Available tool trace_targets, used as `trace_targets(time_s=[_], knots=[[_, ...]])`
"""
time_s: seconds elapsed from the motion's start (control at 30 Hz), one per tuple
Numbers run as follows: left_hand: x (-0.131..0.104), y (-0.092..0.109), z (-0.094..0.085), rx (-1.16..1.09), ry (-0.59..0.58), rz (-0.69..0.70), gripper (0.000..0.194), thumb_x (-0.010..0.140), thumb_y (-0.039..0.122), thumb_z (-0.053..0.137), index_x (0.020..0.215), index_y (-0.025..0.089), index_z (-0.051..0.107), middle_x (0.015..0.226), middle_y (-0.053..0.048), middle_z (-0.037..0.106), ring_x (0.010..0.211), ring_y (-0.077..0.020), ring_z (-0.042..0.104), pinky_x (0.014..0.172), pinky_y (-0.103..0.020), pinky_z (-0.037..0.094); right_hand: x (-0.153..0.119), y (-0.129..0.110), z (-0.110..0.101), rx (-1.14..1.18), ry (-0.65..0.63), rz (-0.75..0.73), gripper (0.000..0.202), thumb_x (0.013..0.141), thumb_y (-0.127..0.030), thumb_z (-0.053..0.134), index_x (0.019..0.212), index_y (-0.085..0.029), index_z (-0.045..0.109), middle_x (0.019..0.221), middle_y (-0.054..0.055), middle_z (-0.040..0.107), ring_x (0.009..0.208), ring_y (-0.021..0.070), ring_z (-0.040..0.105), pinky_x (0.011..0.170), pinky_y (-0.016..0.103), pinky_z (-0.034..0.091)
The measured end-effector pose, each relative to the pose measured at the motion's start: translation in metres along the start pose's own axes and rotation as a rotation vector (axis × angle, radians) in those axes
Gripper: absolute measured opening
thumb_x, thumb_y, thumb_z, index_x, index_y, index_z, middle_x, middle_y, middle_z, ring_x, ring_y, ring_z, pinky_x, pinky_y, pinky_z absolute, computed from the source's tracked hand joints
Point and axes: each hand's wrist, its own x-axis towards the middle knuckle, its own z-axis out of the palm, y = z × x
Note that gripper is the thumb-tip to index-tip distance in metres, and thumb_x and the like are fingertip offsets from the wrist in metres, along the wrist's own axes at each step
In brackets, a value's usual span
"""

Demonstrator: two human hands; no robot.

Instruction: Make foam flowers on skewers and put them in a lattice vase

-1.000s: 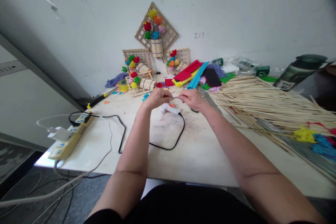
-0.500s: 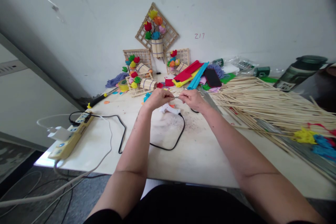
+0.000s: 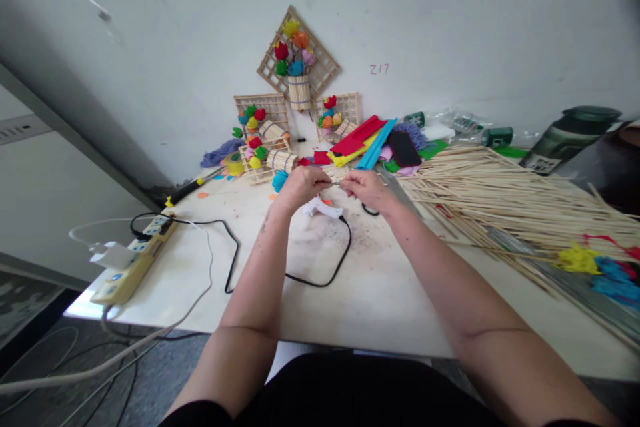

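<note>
My left hand (image 3: 304, 187) and my right hand (image 3: 367, 188) meet over the middle of the table, each closed in a pinch. A short, thin, dark piece (image 3: 335, 184) spans the small gap between the fingertips; its kind is too small to make out. Just below the hands lies a white glue gun (image 3: 325, 207), partly hidden behind my left hand, its black cord curving toward me. A blue paper flower (image 3: 280, 180) sits beside my left hand. Under my right wrist shows a black loop (image 3: 370, 211), mostly covered.
Lattice panels with paper flowers (image 3: 299, 60) stand at the wall. Coloured paper strips (image 3: 370, 140) and a phone (image 3: 404, 149) lie behind my hands. Many thin wooden sticks (image 3: 500, 193) cover the right side, near a dark bottle (image 3: 567, 140). A power strip (image 3: 135, 263) lies at left.
Both hands stay almost in place, still pinching the thin piece, with small finger shifts. The black loop and the blue flower show a little more.
</note>
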Motion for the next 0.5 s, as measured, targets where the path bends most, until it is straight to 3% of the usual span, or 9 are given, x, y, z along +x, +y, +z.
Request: trace_targets(time_s=[0.37, 0.5], knots=[[-0.0001, 0.0011, -0.0012, 0.001, -0.024, 0.021, 0.012, 0.076, 0.018, 0.058, 0.076, 0.016, 0.07, 0.074, -0.004, 0.07, 0.07, -0.0132, 0.062, 0.064, -0.021, 0.042, -0.0015, -0.0062, -0.0001, 0.063, -0.013, 0.052, 0.022, 0.073, -0.03, 0.053, 0.054, -0.018, 0.05, 0.049, -0.004, 0.047, 0.049, 0.0087, 0.044, 0.049, 0.022, 0.035], [-0.0009, -0.0013, -0.002, -0.008, -0.042, -0.004, 0.012, 0.075, 0.018, 0.058, 0.076, 0.016, 0.07, 0.071, -0.003, 0.069, 0.067, -0.0118, 0.061, 0.062, -0.021, 0.041, -0.0025, -0.0076, -0.0002, 0.041, -0.006, 0.05, 0.021, 0.074, -0.029, 0.052, 0.059, -0.017, 0.058, 0.052, -0.002, 0.053, 0.048, 0.0089, 0.045, 0.049, 0.022, 0.038]])
